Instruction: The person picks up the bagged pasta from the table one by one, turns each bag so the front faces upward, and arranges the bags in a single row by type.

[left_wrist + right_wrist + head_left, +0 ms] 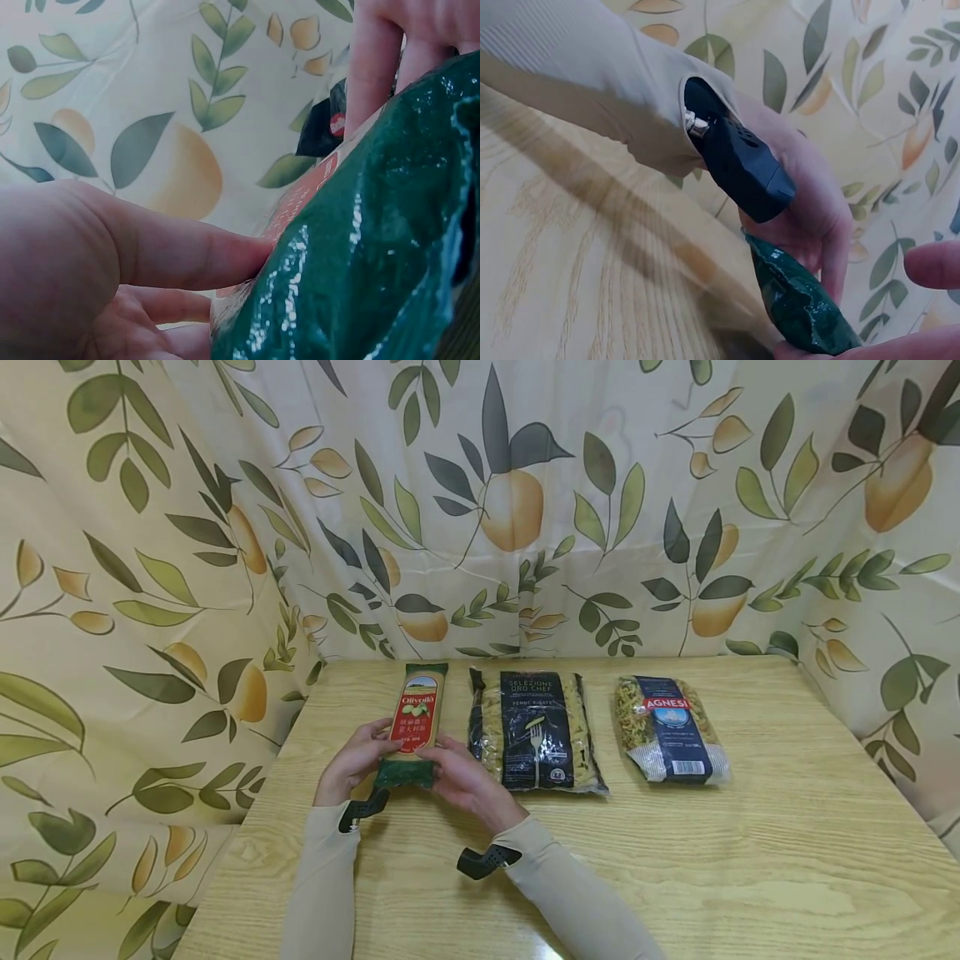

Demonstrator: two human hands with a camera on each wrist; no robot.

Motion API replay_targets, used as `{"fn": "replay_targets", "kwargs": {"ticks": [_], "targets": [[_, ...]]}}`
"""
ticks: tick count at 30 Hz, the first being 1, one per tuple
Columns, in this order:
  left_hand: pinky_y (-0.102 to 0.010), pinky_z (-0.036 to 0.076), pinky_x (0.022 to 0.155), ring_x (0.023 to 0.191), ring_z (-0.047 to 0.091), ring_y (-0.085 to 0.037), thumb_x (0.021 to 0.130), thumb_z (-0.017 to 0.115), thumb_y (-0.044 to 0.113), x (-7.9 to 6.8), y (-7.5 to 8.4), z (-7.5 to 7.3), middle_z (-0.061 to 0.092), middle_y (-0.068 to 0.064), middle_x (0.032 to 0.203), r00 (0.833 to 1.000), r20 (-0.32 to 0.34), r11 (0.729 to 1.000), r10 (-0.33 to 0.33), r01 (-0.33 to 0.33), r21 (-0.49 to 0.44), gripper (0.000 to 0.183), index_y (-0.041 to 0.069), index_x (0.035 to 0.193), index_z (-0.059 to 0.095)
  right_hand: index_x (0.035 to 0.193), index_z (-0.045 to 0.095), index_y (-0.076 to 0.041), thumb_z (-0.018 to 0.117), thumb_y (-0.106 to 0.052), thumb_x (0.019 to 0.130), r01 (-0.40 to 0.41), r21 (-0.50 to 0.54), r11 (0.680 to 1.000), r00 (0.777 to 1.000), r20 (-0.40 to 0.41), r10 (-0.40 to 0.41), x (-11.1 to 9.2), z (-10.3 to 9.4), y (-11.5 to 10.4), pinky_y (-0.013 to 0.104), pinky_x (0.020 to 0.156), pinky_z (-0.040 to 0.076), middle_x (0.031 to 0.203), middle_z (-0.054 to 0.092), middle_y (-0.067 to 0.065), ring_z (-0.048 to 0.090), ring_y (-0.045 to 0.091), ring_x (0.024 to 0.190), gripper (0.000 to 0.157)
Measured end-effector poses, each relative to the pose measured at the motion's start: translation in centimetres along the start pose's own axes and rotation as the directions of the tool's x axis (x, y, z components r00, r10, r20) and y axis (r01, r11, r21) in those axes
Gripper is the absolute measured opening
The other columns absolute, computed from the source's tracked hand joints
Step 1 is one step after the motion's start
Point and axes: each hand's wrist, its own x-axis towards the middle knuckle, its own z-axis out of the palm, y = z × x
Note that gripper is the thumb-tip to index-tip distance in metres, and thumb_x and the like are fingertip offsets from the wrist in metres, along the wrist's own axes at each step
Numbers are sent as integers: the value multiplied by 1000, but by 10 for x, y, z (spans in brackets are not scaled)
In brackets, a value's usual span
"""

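Observation:
A long pack of Olivoilà pasta (pixel 415 718), with a red label and green ends, is held between both hands at the left of the table. My left hand (pixel 358 753) grips its left side, the thumb (pixel 202 255) lying on the front in the left wrist view. From the right side, my right hand (pixel 467 777) grips the lower part with the thumb on top. The green near end (pixel 352 247) is crinkled and shiny, and its edge (pixel 799 304) shows in the right wrist view. The pack hides some fingers.
A dark-labelled bag of penne (pixel 536 731) lies just right of the hands. Farther right is an Agnesi pasta bag (pixel 671 729). They lie on a wooden table (pixel 712 868), with a leaf-patterned curtain (pixel 600 527) behind and at the sides.

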Motion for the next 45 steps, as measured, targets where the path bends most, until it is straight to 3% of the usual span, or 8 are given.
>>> {"fn": "replay_targets", "kwargs": {"ticks": [10,16,24,28,34,36,42,45], "targets": [[-23,58,74,89,65,-6,105,50,3,0,2,4,62,-19,128,999,-31,999,-8,10,36,64,-8,160,20,159,28,-4,48,-11,107,-23,-3,1000,1000,-12,23,-1,1,1,35,109,49,157,46,22,53,24,136,56],[-24,57,74,91,64,-9,105,50,5,-1,5,6,60,-25,131,1000,-32,994,-1,5,109,58,-8,157,28,159,29,-1,48,-12,107,-17,-28,999,1000,-3,17,0,3,2,38,112,46,155,47,21,52,26,137,56],[-34,57,88,114,61,-23,106,49,8,-2,9,10,51,-31,147,999,-54,972,-3,15,233,54,-9,154,35,158,29,1,46,-11,108,-17,-34,999,1000,0,17,3,3,4,47,122,37,156,44,21,41,35,148,55],[-41,55,96,124,58,-29,106,48,11,-3,12,12,51,-30,149,998,-63,963,4,13,269,53,-10,154,36,157,31,2,46,-12,107,-10,-44,999,1000,-8,9,4,3,5,48,124,34,156,44,19,42,32,146,54],[-39,53,95,127,55,-30,107,48,14,-5,14,14,51,-28,150,996,-91,954,-14,40,296,54,-8,154,36,156,33,4,45,-9,107,11,-58,998,1000,-12,-12,3,6,7,46,121,37,155,46,22,44,34,145,52],[-41,53,95,126,55,-32,107,48,14,-4,14,14,51,-28,149,996,-91,952,-13,41,304,54,-9,154,36,156,32,5,44,-8,107,20,-55,998,1000,-12,-20,2,7,7,48,124,35,157,44,23,41,36,148,52],[-51,50,104,130,54,-34,109,45,18,-5,14,16,54,-28,147,996,-90,953,-21,47,298,52,-7,153,38,158,30,4,48,-11,106,24,-97,995,999,-36,-27,-1,10,7,63,129,2,169,25,20,5,38,162,57],[-57,48,107,135,50,-38,110,45,22,-6,15,16,49,-29,149,994,-102,949,-29,60,310,57,-8,156,32,157,33,4,49,-11,106,22,-114,993,998,-48,-27,-2,11,7,65,128,-2,170,23,19,-1,37,162,56]]}}
